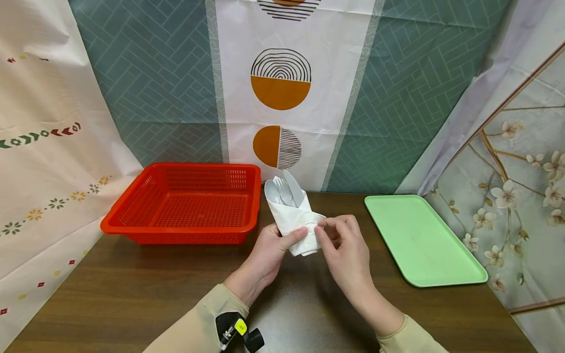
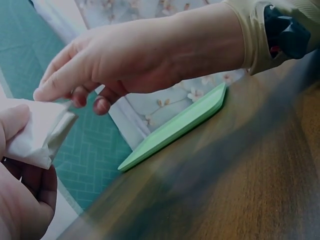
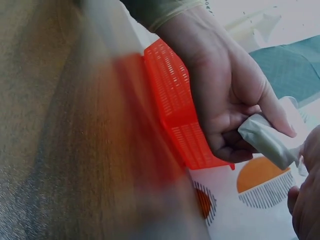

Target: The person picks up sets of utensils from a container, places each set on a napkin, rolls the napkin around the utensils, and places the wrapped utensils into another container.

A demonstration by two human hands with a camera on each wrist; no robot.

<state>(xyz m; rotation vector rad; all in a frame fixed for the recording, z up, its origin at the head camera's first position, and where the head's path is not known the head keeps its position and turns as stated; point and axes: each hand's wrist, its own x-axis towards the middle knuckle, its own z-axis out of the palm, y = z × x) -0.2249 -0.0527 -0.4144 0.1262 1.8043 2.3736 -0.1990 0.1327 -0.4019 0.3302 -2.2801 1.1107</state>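
A white napkin (image 1: 289,218) (image 2: 40,127) (image 3: 267,140) wraps a white spoon (image 1: 271,191), fork (image 1: 283,190) and knife (image 1: 293,187), whose upper ends stick out of its far end. My left hand (image 1: 267,249) (image 3: 225,90) grips the bundle near its lower part, thumb across the front and fingers behind. With thumb and index finger, my right hand (image 1: 349,252) (image 2: 92,65) pinches the napkin's right edge. The bundle is held tilted above the table, its folded lower end toward me. The cutlery's handles are hidden in the napkin.
At the left back of the brown wooden table (image 1: 132,294) stands a red perforated plastic basket (image 1: 198,230). A light green tray (image 1: 425,240) lies on the right. Patterned cloths (image 1: 167,88) hang behind and at both sides.
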